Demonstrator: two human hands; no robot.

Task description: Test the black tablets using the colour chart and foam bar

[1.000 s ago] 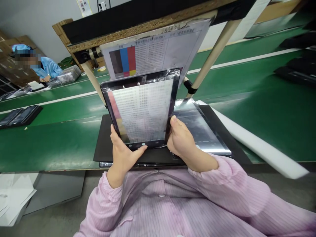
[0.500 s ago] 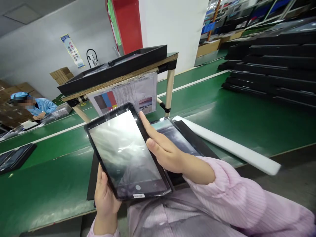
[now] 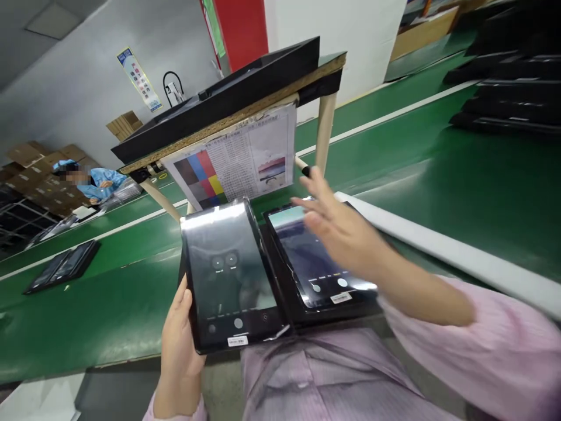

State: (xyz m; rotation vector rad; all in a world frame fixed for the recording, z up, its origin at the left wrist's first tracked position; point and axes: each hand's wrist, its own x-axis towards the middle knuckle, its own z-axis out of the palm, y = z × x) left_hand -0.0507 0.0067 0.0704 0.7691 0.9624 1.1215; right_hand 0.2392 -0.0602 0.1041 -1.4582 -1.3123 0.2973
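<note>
My left hand (image 3: 180,342) grips a black tablet (image 3: 234,263) by its lower left edge, the thumb along the side. Two small round icons glow mid-screen, a round white button sits lower down, and a white label is stuck on the bottom frame. My right hand (image 3: 339,228) hovers with its fingers apart over a second tablet (image 3: 298,251), holding nothing; whether it touches the screen I cannot tell. That second tablet lies in a black tray, its screen lit, partly hidden by my right hand and forearm.
Behind the tablets stands a small wooden-topped stand (image 3: 245,114) with a black tray on it and a printed colour chart (image 3: 245,158) in front. A white foam bar (image 3: 438,245) lies at right. Black trays (image 3: 517,88) are stacked far right. A person (image 3: 94,178) in blue sits at left.
My right hand has left the held tablet's right edge and moved right, over the second tablet. The held tablet's screen has turned from a bright picture to a dark one with two icons.
</note>
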